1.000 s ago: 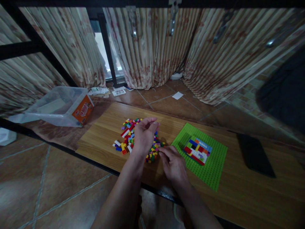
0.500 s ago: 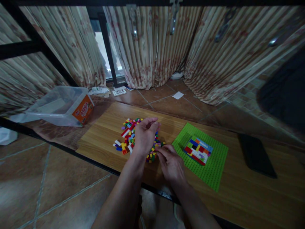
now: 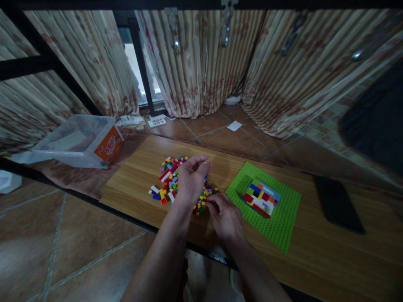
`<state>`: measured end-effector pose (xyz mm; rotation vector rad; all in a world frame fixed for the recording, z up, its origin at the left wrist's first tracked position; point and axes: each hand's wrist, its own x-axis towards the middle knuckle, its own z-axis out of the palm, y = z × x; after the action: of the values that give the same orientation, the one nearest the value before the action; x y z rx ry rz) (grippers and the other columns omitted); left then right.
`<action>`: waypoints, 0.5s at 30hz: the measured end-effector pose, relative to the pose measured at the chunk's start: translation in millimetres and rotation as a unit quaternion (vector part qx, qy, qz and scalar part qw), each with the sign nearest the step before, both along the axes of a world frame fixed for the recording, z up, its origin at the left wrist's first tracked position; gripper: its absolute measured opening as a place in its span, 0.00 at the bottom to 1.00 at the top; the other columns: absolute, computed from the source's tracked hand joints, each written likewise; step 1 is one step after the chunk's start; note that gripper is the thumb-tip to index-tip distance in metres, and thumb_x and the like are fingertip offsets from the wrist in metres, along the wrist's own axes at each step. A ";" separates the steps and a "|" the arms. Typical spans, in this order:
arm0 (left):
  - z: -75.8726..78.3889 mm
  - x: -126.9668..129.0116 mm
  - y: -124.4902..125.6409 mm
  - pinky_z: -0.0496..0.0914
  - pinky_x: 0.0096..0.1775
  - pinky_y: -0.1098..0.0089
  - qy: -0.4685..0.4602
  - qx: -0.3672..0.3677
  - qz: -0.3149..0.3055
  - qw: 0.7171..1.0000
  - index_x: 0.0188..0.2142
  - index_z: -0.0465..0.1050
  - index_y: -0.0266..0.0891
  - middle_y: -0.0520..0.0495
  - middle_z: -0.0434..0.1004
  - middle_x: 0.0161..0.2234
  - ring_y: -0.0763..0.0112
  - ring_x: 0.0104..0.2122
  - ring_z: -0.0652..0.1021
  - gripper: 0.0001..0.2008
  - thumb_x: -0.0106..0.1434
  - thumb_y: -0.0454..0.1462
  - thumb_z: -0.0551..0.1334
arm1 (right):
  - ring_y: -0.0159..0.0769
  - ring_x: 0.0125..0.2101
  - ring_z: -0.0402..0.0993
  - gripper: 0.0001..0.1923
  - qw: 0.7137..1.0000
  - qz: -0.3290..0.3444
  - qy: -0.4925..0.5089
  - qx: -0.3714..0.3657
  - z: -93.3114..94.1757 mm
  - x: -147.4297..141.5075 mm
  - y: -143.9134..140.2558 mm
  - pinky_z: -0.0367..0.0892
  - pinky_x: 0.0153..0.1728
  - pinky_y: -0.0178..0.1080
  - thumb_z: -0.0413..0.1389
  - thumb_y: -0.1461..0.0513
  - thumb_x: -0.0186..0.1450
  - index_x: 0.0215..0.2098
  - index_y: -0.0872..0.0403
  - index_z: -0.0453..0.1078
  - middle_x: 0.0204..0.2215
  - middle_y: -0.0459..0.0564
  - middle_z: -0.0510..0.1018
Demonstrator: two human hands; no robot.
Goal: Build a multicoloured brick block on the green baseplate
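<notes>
A heap of small coloured toy bricks (image 3: 171,181) lies on the wooden board. My left hand (image 3: 191,179) hovers over the heap's right side, fingers bent and thumb drawn in toward them; anything between them is too small to make out. At the heap's lower right edge, my right hand (image 3: 227,216) has its thumb and forefinger pinched together among the bricks. What that pinch holds, if anything, cannot be made out. To the right, a green baseplate (image 3: 288,224) carries a flat, many-coloured block of joined bricks (image 3: 262,198), with neither hand on it.
A dark phone-like slab (image 3: 339,204) lies right of the baseplate. On the far left stands a clear plastic bin (image 3: 75,136) with an orange label. The board's front has a black metal edge (image 3: 126,219). Curtains (image 3: 201,63) hang behind, with papers (image 3: 130,121) on the floor.
My right hand's fingertips have curled in slightly at the heap's edge. My left hand stays nearly still, and the baseplate is unchanged.
</notes>
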<state>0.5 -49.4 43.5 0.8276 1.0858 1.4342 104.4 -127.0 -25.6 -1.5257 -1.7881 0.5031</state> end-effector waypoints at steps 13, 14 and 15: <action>0.5 -0.2 0.5 0.71 0.37 0.71 0.005 0.003 0.002 1.000 0.33 0.75 0.35 0.50 0.78 0.26 0.72 0.30 0.78 0.08 0.52 0.34 0.66 | 0.37 0.38 0.75 0.12 0.998 0.020 0.057 0.001 6.9 3.4 -6.7 0.70 0.41 0.39 0.47 0.64 0.69 0.41 0.52 0.73 0.37 0.51 0.77; 0.4 -0.4 0.6 0.71 0.37 0.71 0.007 0.002 0.003 1.000 0.33 0.76 0.35 0.50 0.78 0.26 0.71 0.30 0.78 0.08 0.52 0.34 0.66 | 0.37 0.38 0.75 0.12 0.998 0.021 0.064 0.000 9.0 4.4 -7.7 0.70 0.41 0.39 0.47 0.64 0.69 0.40 0.52 0.73 0.37 0.51 0.77; 0.5 -0.5 0.7 0.71 0.37 0.71 0.007 0.001 0.004 1.000 0.33 0.76 0.35 0.50 0.78 0.26 0.71 0.30 0.78 0.08 0.52 0.34 0.66 | 0.37 0.38 0.75 0.12 0.997 0.022 0.070 -0.001 11.6 5.5 -8.9 0.70 0.40 0.38 0.47 0.64 0.69 0.40 0.51 0.73 0.36 0.51 0.78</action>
<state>0.0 -48.7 44.0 0.8378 1.0997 1.4379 109.9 -136.0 -14.0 -1.4184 -1.7177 0.6179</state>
